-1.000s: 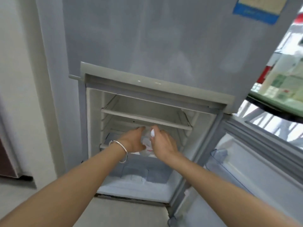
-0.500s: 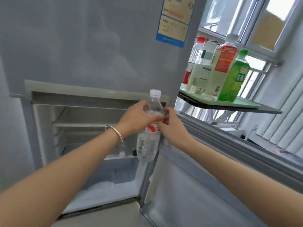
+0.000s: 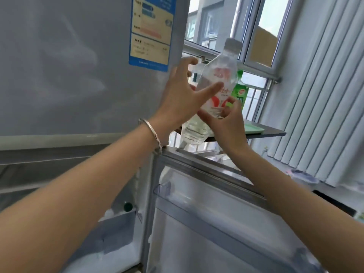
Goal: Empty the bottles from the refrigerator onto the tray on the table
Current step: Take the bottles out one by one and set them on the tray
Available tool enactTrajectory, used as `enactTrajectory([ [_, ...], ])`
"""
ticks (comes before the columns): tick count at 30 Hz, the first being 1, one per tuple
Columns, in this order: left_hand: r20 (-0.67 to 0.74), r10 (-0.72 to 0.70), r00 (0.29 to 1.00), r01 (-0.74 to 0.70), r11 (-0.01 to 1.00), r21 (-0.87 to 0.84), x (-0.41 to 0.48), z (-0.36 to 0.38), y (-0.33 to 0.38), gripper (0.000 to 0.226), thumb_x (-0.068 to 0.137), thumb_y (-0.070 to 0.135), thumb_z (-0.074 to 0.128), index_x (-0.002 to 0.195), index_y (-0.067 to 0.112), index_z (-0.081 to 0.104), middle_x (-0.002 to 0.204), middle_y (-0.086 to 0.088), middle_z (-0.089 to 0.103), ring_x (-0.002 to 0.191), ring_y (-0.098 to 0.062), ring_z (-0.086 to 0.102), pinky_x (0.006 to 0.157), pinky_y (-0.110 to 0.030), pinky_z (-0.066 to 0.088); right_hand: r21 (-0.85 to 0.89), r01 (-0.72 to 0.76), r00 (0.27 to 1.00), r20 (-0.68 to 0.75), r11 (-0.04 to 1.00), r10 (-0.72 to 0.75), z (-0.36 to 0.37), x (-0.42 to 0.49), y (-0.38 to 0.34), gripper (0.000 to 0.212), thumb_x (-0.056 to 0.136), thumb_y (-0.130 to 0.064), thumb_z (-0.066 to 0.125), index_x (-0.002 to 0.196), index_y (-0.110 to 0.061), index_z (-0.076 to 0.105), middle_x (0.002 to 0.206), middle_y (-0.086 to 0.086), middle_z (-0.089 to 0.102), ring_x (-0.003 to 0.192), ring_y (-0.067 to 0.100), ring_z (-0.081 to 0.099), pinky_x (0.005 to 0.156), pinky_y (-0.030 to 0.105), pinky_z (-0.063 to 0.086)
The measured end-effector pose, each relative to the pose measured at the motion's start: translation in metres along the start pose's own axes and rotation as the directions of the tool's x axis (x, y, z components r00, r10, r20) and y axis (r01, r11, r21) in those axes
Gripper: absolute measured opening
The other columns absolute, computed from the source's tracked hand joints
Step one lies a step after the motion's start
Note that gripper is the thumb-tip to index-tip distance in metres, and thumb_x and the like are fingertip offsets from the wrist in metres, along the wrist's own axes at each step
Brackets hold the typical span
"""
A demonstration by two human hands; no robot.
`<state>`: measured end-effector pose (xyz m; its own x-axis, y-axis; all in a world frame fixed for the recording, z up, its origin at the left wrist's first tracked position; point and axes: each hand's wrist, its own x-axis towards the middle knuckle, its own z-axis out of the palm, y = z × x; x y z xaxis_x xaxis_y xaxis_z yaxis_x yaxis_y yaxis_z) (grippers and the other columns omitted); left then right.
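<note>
A clear water bottle (image 3: 220, 75) with a red and white label and a white cap is tilted in the air in front of the window. My right hand (image 3: 226, 127) grips its lower half. My left hand (image 3: 181, 99) is beside it with fingers spread, one finger lying across the label. Behind them, a pale green tray (image 3: 254, 129) lies on the dark table (image 3: 273, 133), with a green bottle (image 3: 241, 91) standing on it. Low inside the grey refrigerator (image 3: 78, 75), a green bottle cap (image 3: 127, 206) shows.
The lower refrigerator door (image 3: 216, 213) stands open below my arms, its shelf rail jutting out. Vertical blinds (image 3: 325, 95) hang at the right. A blue-edged sticker (image 3: 151, 32) is on the upper door. Another bottle top (image 3: 198, 69) peeks out behind my left hand.
Both hands lifted the water bottle out of the lower compartment and up to the right, toward the table. My left hand has loosened and spread its fingers; my right hand keeps its grip.
</note>
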<state>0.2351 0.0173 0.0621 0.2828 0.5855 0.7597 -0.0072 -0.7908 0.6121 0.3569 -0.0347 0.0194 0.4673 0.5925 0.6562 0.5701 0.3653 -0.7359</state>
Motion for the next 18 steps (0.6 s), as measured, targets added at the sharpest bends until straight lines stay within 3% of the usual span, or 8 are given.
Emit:
enactTrajectory([
  [4, 0.122, 0.003, 0.993, 0.011, 0.993, -0.115, 0.025, 0.027, -0.002, 0.04, 0.091, 0.032, 0.06, 0.127, 0.02, 0.047, 0.126, -0.002, 0.054, 0.106, -0.018, 0.062, 0.086, -0.035, 0.057, -0.074, 0.041, 0.995, -0.083, 0.996, -0.047, -0.015, 0.045, 0.007, 0.07, 0.071, -0.039, 0.082, 0.126, -0.017, 0.044, 0.118, -0.001, 0.066, 0.102, 0.014, 0.068, 0.092, 0.037, 0.056],
  [9, 0.223, -0.072, 0.972, 0.103, 0.987, -0.127, 0.03, 0.053, -0.02, 0.047, 0.099, 0.028, 0.047, 0.144, 0.019, 0.037, 0.133, -0.001, 0.055, 0.105, -0.014, 0.058, 0.085, -0.025, 0.05, -0.147, -0.002, 0.998, -0.059, 0.989, -0.007, -0.004, 0.07, 0.038, 0.06, 0.075, -0.037, 0.077, 0.121, -0.02, 0.044, 0.112, 0.004, 0.068, 0.097, 0.022, 0.068, 0.086, 0.047, 0.057],
  [13, 0.293, -0.117, 0.949, 0.14, 0.988, -0.058, 0.026, 0.054, -0.041, 0.056, 0.1, 0.03, 0.043, 0.151, 0.023, 0.024, 0.141, -0.001, 0.052, 0.122, -0.018, 0.053, 0.105, -0.038, 0.044, -0.203, -0.01, 0.999, -0.044, 0.979, 0.001, 0.007, 0.074, 0.056, 0.06, 0.078, -0.039, 0.075, 0.128, -0.019, 0.047, 0.115, 0.001, 0.068, 0.101, 0.023, 0.067, 0.088, 0.049, 0.055],
  [18, 0.371, -0.212, 0.904, 0.204, 0.977, 0.061, 0.024, 0.045, -0.055, 0.057, 0.1, 0.033, 0.041, 0.153, 0.024, 0.022, 0.152, -0.003, 0.039, 0.135, -0.023, 0.043, 0.109, -0.045, 0.041, -0.267, -0.038, 0.998, 0.037, 0.963, 0.049, 0.009, 0.081, 0.057, 0.066, 0.08, -0.034, 0.074, 0.136, -0.016, 0.044, 0.125, 0.003, 0.064, 0.106, 0.023, 0.064, 0.094, 0.045, 0.054],
])
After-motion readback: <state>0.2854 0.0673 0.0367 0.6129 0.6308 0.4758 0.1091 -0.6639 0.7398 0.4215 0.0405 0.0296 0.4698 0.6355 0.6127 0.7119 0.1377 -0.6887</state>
